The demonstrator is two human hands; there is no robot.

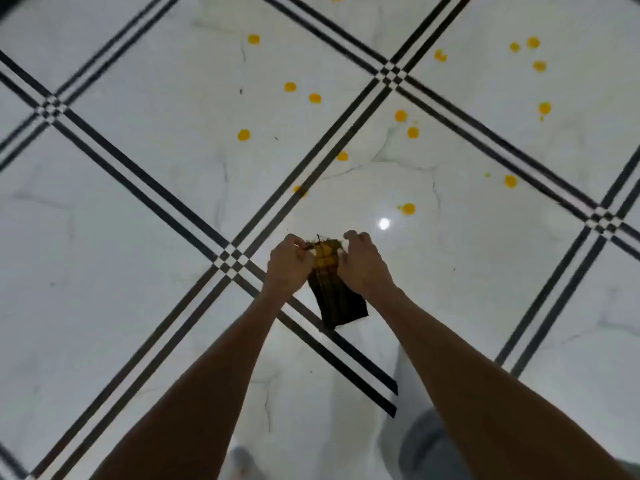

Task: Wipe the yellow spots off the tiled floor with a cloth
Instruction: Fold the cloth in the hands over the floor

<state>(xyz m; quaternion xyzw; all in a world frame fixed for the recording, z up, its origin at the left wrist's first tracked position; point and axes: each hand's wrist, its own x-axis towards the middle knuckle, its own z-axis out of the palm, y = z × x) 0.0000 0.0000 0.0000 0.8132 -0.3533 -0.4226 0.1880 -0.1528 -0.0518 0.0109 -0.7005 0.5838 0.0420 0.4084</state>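
Both forearms are bare from the bottom edge of the picture up to the wrists, with no sleeves, watch, bracelet or rings to be seen. The left hand [289, 263] and the right hand [363, 263] are bare too, without gloves. Low in the frame, beside the right forearm, a blurred patch of grey fabric [426, 445] shows, seemingly trousers, though too soft to tell for sure.
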